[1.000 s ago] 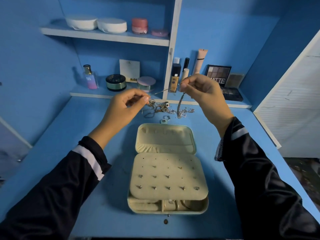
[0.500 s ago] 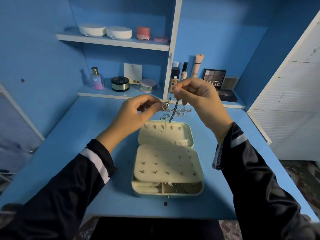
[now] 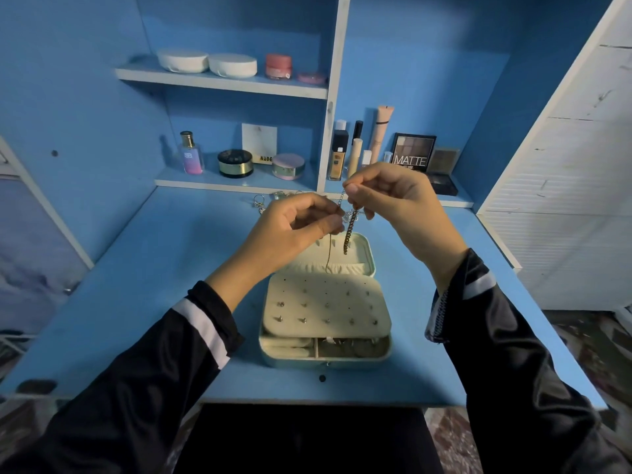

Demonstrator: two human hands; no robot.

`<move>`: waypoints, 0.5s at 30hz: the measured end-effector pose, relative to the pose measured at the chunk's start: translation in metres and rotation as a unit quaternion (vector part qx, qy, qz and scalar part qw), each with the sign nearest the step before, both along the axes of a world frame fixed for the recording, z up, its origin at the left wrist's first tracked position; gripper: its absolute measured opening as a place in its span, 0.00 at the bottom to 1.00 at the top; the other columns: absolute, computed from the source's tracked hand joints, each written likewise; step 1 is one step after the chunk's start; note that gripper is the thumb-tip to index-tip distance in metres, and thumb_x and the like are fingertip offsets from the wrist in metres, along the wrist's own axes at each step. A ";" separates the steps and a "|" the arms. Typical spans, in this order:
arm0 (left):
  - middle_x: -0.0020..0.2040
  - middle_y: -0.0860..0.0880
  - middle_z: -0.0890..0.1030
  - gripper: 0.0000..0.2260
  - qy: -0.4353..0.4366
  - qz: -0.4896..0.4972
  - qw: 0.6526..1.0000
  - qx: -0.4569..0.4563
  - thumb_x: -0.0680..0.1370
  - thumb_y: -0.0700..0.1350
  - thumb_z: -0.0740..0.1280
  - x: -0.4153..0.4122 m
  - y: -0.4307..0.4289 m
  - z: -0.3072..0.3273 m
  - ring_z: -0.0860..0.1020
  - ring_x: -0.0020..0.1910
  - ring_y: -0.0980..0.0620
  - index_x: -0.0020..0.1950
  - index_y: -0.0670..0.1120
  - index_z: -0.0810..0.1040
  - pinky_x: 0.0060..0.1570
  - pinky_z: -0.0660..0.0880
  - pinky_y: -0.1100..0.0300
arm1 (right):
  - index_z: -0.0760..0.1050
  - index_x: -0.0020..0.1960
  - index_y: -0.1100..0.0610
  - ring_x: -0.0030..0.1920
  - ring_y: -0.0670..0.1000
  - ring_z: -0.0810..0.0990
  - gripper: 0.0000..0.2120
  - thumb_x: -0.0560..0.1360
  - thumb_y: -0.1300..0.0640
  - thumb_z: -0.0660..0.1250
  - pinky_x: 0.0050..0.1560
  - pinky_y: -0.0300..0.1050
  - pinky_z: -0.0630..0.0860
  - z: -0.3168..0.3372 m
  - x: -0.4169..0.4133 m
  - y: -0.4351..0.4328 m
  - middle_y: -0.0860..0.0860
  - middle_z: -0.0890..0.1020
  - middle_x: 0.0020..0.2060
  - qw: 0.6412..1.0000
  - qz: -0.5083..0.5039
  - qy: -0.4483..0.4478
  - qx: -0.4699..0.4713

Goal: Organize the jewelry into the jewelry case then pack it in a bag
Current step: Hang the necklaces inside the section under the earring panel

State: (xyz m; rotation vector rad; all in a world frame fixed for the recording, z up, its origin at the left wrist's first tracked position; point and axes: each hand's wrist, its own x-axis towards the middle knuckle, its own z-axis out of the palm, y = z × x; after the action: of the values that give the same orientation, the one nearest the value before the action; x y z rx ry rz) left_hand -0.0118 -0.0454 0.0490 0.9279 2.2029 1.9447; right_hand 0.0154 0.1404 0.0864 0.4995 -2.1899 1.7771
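An open cream jewelry case (image 3: 378, 357) lies on the blue desk (image 3: 143, 285), its earring panel studded with several small earrings. Above its lid my right hand (image 3: 396, 203) pinches a chunky chain bracelet (image 3: 349, 237) that hangs down over the case. My left hand (image 3: 294, 227) pinches tangled chain beside it, and a thin chain (image 3: 329, 254) dangles from those fingers. Both hands are raised, fingertips nearly touching. A few rings (image 3: 260, 201) lie on the desk behind my left hand; other jewelry there is hidden by my hands.
Cosmetics fill the back shelves: a perfume bottle (image 3: 191, 153), round jars (image 3: 235, 163), foundation tubes (image 3: 338, 155) and a MATTE eyeshadow palette (image 3: 412, 153). A white slatted panel (image 3: 564, 200) stands at the right. A small dark hole (image 3: 321, 378) marks the desk in front of the case.
Both hands came closer together and lifted the chains off the desk pile to above the case lid. The camera pulled back and tilted up slightly.
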 end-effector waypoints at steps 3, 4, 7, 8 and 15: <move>0.41 0.52 0.86 0.04 -0.011 0.003 1.000 -0.001 0.77 0.39 0.70 -0.001 -0.003 -0.006 0.83 0.43 0.55 0.52 0.44 0.81 0.44 0.76 0.67 | 0.79 0.48 0.67 0.36 0.49 0.76 0.06 0.75 0.63 0.70 0.35 0.41 0.73 -0.003 0.003 0.006 0.53 0.80 0.36 1.000 -0.002 -0.012 -0.005; 0.41 0.51 0.86 0.04 -0.013 0.005 1.000 -0.003 0.77 0.39 0.70 -0.002 -0.005 -0.009 0.83 0.44 0.55 0.52 0.45 0.81 0.45 0.75 0.67 | 0.79 0.48 0.66 0.36 0.49 0.76 0.06 0.74 0.62 0.70 0.35 0.41 0.73 -0.006 0.004 0.008 0.52 0.81 0.35 1.000 -0.003 -0.020 -0.008; 0.42 0.52 0.85 0.04 -0.016 0.017 1.000 -0.016 0.78 0.40 0.69 -0.005 -0.008 -0.017 0.83 0.44 0.54 0.50 0.47 0.81 0.45 0.76 0.67 | 0.79 0.47 0.64 0.35 0.48 0.77 0.08 0.72 0.58 0.71 0.35 0.40 0.72 -0.016 0.006 0.015 0.51 0.81 0.34 0.998 -0.010 -0.054 -0.012; 0.42 0.52 0.85 0.04 -0.019 0.022 0.999 -0.021 0.78 0.40 0.69 -0.007 -0.008 -0.020 0.83 0.43 0.54 0.50 0.48 0.81 0.44 0.76 0.67 | 0.79 0.47 0.63 0.35 0.48 0.77 0.08 0.72 0.59 0.71 0.34 0.40 0.72 -0.021 0.007 0.018 0.51 0.81 0.34 0.998 -0.015 -0.068 -0.008; 0.43 0.52 0.85 0.03 -0.015 0.033 0.996 -0.079 0.77 0.41 0.71 -0.025 0.003 -0.041 0.83 0.40 0.55 0.49 0.47 0.82 0.48 0.79 0.63 | 0.80 0.46 0.62 0.34 0.48 0.77 0.03 0.75 0.61 0.70 0.34 0.38 0.72 -0.055 0.005 0.029 0.51 0.80 0.33 0.987 -0.076 -0.139 0.012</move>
State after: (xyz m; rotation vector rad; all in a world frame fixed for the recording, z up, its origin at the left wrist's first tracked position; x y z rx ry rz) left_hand -0.0369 -0.0423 0.0085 0.8099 2.3572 1.7661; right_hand 0.0205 0.1693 0.0311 0.0865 -2.3603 1.8319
